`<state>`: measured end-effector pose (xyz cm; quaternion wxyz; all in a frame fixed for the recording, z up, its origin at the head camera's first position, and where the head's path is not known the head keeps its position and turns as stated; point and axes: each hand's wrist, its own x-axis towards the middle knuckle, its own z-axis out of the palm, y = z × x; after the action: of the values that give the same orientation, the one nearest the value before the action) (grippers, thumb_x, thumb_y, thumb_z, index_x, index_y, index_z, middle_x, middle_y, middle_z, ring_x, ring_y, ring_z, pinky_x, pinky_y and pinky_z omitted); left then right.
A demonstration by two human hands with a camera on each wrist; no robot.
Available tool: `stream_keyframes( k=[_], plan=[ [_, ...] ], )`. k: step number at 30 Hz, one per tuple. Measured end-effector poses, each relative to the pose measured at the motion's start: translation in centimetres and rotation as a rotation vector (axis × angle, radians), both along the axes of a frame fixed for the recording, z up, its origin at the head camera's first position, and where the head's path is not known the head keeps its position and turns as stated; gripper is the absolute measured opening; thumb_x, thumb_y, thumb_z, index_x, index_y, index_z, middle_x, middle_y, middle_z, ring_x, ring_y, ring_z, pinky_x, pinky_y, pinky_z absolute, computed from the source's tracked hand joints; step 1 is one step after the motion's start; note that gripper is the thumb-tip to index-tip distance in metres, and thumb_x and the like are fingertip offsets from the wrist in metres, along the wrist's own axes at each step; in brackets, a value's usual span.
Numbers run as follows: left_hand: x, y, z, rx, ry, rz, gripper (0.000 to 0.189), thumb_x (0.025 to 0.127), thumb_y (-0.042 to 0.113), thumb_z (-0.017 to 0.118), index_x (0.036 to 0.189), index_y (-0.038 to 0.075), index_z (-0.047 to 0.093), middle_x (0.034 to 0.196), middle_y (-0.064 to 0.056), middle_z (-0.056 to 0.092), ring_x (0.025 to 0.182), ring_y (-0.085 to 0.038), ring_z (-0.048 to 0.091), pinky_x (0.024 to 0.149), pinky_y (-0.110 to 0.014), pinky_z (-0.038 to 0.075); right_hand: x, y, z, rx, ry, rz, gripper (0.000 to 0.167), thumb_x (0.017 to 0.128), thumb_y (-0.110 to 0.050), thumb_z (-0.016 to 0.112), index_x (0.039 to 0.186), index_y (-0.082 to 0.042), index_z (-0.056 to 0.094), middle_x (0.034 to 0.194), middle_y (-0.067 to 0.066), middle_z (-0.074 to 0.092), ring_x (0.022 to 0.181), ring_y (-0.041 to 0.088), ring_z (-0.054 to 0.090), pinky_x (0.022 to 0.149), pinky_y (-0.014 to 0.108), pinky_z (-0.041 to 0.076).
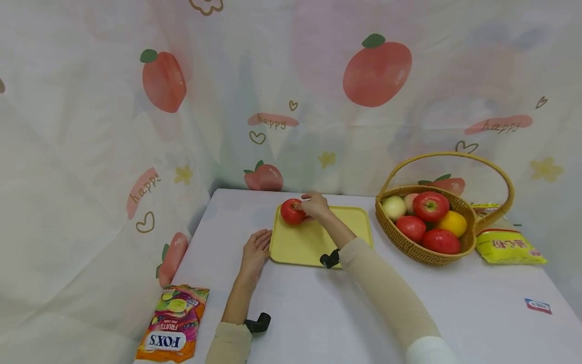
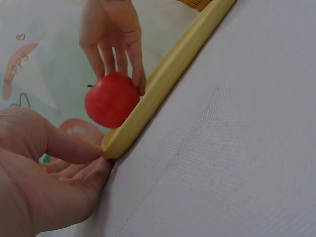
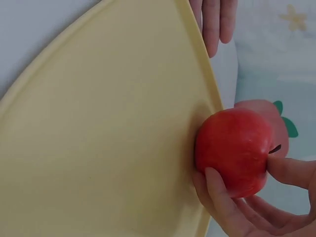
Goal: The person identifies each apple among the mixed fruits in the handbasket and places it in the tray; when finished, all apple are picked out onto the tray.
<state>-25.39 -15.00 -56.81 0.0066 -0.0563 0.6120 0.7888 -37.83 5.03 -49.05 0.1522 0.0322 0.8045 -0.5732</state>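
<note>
A red apple (image 1: pixel 292 212) sits at the far left corner of a yellow tray (image 1: pixel 297 247). My right hand (image 1: pixel 316 206) holds it, thumb (image 3: pixel 291 172) beside the stem and fingers around its side in the right wrist view. At the tray's left side is my left hand (image 1: pixel 256 248), its fingers fairly straight along the outside of the rim. In the left wrist view the left thumb (image 2: pixel 74 147) touches the tray's corner, and the apple (image 2: pixel 112 100) shows beyond, under the right hand's fingers.
A wicker basket (image 1: pixel 427 259) of several fruits stands right of the tray, with yellow packets (image 1: pixel 509 247) behind it. A FOX'S candy bag (image 1: pixel 175 323) lies at the front left, and a small wrapped item (image 1: pixel 538 306) at the right. Printed cloth hangs behind the table.
</note>
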Motion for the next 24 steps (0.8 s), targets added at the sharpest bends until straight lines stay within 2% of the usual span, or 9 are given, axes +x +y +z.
stream_keyframes(
  k=[7,14,24],
  plan=[
    [-0.1,0.3,0.0,-0.03,0.001,0.011,0.078,0.076,-0.036,0.04,0.15,-0.011,0.039,0.154,-0.032,0.046,0.147,-0.041,0.042,0.123,-0.045,0.035,0.4,0.2,-0.3,0.055,-0.013,-0.003,0.072,0.095,-0.025,0.076,0.154,0.002,0.045,0.145,0.027,0.053,0.104,0.04,0.073,0.087,0.051,0.063],
    [-0.1,0.2,-0.3,-0.036,0.002,0.009,0.078,0.078,-0.036,0.04,0.151,-0.01,0.038,0.154,-0.031,0.045,0.147,-0.04,0.042,0.123,-0.045,0.035,0.9,0.9,0.1,0.05,-0.038,0.006,0.072,0.098,-0.026,0.072,0.156,0.001,0.04,0.15,0.024,0.05,0.104,0.047,0.071,0.095,0.053,0.06],
    [0.0,0.2,-0.4,-0.028,0.009,0.012,0.08,0.075,-0.035,0.041,0.151,-0.01,0.038,0.154,-0.03,0.046,0.147,-0.039,0.042,0.122,-0.042,0.036,2.1,3.1,2.2,0.003,0.057,-0.002,0.058,0.099,-0.024,0.07,0.148,0.0,0.05,0.141,0.024,0.061,0.116,0.045,0.068,0.098,0.052,0.059]
  ],
)
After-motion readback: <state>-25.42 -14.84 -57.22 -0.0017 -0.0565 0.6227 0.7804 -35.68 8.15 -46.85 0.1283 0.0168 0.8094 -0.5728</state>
